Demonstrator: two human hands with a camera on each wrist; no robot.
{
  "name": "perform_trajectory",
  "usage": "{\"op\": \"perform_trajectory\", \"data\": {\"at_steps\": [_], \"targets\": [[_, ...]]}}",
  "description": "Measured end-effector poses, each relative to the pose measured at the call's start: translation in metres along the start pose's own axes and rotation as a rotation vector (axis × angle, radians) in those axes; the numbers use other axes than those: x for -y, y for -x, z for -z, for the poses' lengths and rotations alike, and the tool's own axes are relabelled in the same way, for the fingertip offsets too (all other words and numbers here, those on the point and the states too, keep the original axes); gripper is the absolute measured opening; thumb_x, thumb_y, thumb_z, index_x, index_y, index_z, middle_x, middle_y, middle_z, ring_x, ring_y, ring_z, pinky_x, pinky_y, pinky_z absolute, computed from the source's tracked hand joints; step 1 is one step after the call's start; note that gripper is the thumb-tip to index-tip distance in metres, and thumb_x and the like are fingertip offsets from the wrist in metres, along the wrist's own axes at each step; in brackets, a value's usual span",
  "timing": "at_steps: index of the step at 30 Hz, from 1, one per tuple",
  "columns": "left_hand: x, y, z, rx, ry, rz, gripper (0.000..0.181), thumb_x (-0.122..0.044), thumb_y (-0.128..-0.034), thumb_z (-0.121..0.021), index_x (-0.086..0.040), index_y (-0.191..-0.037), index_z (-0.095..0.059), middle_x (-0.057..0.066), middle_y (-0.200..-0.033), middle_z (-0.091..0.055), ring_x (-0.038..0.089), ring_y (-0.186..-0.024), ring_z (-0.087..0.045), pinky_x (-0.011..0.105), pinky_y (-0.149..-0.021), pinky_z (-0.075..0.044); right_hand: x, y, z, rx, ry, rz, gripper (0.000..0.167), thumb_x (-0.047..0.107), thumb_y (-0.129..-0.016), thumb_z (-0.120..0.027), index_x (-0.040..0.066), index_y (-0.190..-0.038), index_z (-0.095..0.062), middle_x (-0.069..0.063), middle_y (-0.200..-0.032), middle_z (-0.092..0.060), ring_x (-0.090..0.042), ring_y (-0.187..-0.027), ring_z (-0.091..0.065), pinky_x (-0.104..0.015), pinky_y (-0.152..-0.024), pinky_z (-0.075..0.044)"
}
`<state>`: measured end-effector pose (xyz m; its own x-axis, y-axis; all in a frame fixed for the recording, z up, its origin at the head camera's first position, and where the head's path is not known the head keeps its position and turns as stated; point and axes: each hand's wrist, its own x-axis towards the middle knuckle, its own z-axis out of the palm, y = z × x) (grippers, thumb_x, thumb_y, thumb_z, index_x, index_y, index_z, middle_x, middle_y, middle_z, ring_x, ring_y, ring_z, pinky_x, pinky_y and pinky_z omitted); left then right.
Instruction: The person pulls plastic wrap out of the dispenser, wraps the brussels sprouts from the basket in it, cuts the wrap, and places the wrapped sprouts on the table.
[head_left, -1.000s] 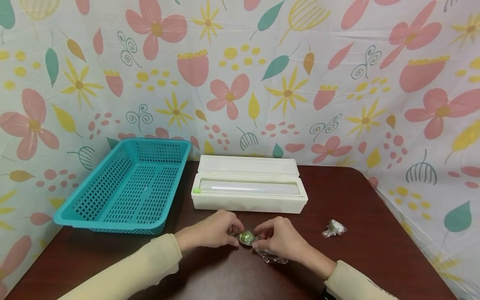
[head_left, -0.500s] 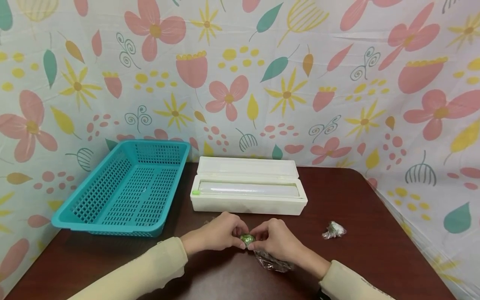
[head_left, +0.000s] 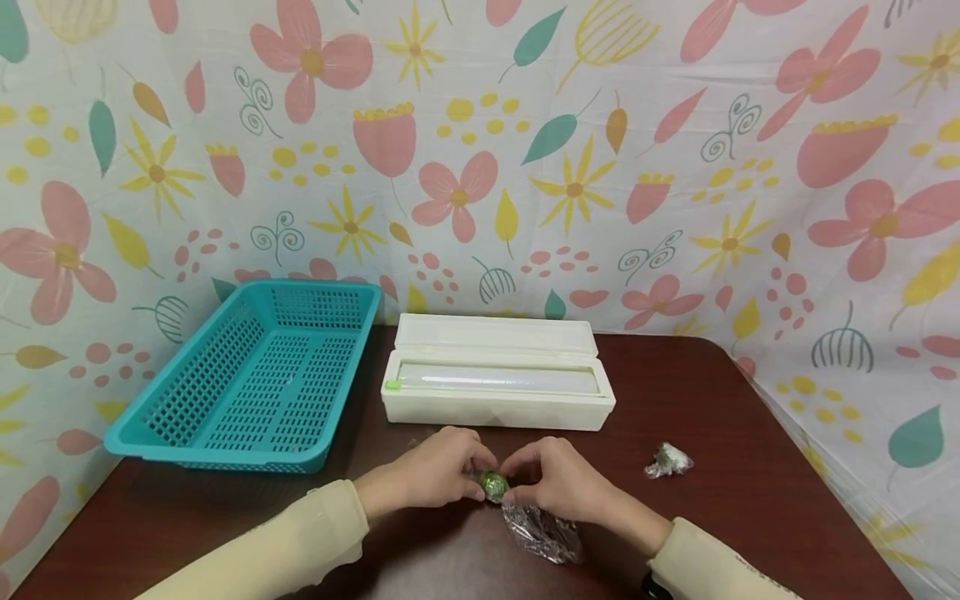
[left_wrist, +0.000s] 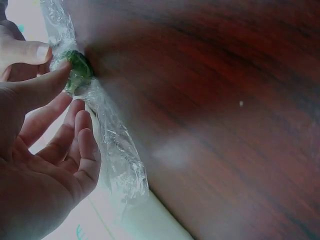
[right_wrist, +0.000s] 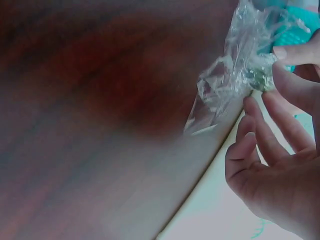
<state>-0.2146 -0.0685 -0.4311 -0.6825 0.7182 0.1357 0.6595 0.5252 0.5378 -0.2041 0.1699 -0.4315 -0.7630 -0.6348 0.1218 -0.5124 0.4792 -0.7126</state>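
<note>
A small round green thing (head_left: 494, 487), wrapped in clear plastic film, is between both hands in the head view; its exact kind cannot be told. My left hand (head_left: 438, 471) pinches its left side with thumb and fingertips. On the other side, my right hand (head_left: 558, 483) pinches the wrapping at its right edge. A loose crumpled tail of plastic film (head_left: 542, 533) hangs below the right hand. The left wrist view shows the film (left_wrist: 122, 155) stretching away on both sides of the green lump (left_wrist: 79, 72). In the right wrist view, fingertips partly hide the lump (right_wrist: 260, 79).
Behind the hands stands a white cling film box (head_left: 498, 410), lid raised, a film roll (head_left: 498, 379) inside. A turquoise plastic basket (head_left: 217, 457) is at the left. To the right lies a small crumpled film-wrapped lump (head_left: 669, 460) on the dark wooden table (head_left: 735, 517).
The hands have closed in on the green thing, then parted slightly. The film tail at the right hand has swung lower and spread toward the table's front.
</note>
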Motion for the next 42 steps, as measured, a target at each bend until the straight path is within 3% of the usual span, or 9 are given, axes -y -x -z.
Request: {"op": "perform_trajectory", "data": {"at_steps": [3,8,15,22,28,32,37,42], "targets": [[-0.003,0.005,0.001,-0.031,0.02,0.038,0.025,-0.009,-0.0809,-0.091,-0.013,-0.104,-0.082,-0.007,-0.09,-0.07,0.004,-0.084,-0.065,0.018,-0.072,-0.052,0.0,0.003,-0.003,0.023,-0.046,-0.013,0.019,0.01,-0.087,-0.087,0.011,-0.104,-0.08,0.004,-0.088,-0.077,-0.006,-0.072,-0.066,-0.024,-0.062,-0.052],[-0.01,0.012,-0.003,-0.094,0.086,0.097,0.018,-0.014,-0.0837,-0.09,-0.01,-0.099,-0.082,-0.004,-0.089,-0.075,0.001,-0.08,-0.067,0.019,-0.068,-0.053,-0.001,0.005,-0.007,-0.006,-0.061,-0.009,0.017,0.011,-0.087,-0.087,0.012,-0.102,-0.079,0.005,-0.085,-0.077,-0.007,-0.077,-0.07,-0.025,-0.066,-0.054],[-0.015,0.013,-0.012,-0.138,0.085,0.118,0.02,-0.017,-0.0817,-0.092,-0.01,-0.096,-0.082,-0.007,-0.081,-0.074,-0.003,-0.073,-0.064,0.017,-0.065,-0.05,-0.001,0.004,-0.012,-0.022,-0.059,-0.023,0.018,0.019,-0.084,-0.091,0.015,-0.092,-0.076,0.01,-0.079,-0.073,-0.007,-0.07,-0.068,-0.024,-0.061,-0.052],[-0.02,0.013,-0.013,-0.124,0.087,0.133,0.021,-0.018,-0.0821,-0.092,-0.01,-0.098,-0.083,-0.01,-0.081,-0.074,-0.006,-0.07,-0.062,0.016,-0.063,-0.05,0.001,0.007,-0.013,-0.007,-0.022,-0.008,0.019,0.019,-0.084,-0.091,0.018,-0.092,-0.074,0.014,-0.08,-0.072,-0.005,-0.069,-0.065,-0.024,-0.061,-0.05],[-0.021,0.015,-0.015,-0.106,0.08,0.143,0.022,-0.016,-0.0825,-0.092,-0.01,-0.101,-0.083,-0.007,-0.09,-0.077,-0.004,-0.078,-0.065,0.017,-0.067,-0.051,0.004,0.013,-0.008,0.067,-0.072,0.068,0.015,0.009,-0.09,-0.084,0.015,-0.1,-0.074,0.009,-0.089,-0.075,-0.004,-0.08,-0.068,-0.025,-0.067,-0.052],[-0.02,0.017,-0.016,-0.118,0.079,0.143,0.025,-0.018,-0.0811,-0.093,-0.011,-0.102,-0.082,-0.007,-0.09,-0.077,0.0,-0.079,-0.068,0.018,-0.069,-0.052,0.001,0.02,-0.004,0.113,-0.08,0.093,0.025,-0.002,-0.092,-0.077,0.014,-0.111,-0.072,0.007,-0.096,-0.075,-0.006,-0.088,-0.068,-0.027,-0.072,-0.053],[-0.017,0.019,-0.017,-0.121,0.115,0.158,0.024,-0.018,-0.0819,-0.093,-0.011,-0.1,-0.078,-0.007,-0.088,-0.075,0.002,-0.079,-0.068,0.021,-0.07,-0.053,0.001,0.03,-0.003,0.153,-0.04,0.143,0.041,-0.007,-0.09,-0.077,0.017,-0.12,-0.066,0.007,-0.102,-0.072,-0.003,-0.08,-0.062,-0.024,-0.068,-0.053],[-0.016,0.02,-0.017,-0.112,0.121,0.144,0.024,-0.017,-0.0827,-0.092,-0.01,-0.102,-0.079,-0.006,-0.092,-0.076,0.002,-0.081,-0.068,0.021,-0.072,-0.054,0.005,0.035,-0.009,0.131,0.071,0.213,0.043,0.0,-0.086,-0.084,0.021,-0.12,-0.069,0.012,-0.101,-0.068,0.001,-0.078,-0.058,-0.022,-0.069,-0.052]]}}
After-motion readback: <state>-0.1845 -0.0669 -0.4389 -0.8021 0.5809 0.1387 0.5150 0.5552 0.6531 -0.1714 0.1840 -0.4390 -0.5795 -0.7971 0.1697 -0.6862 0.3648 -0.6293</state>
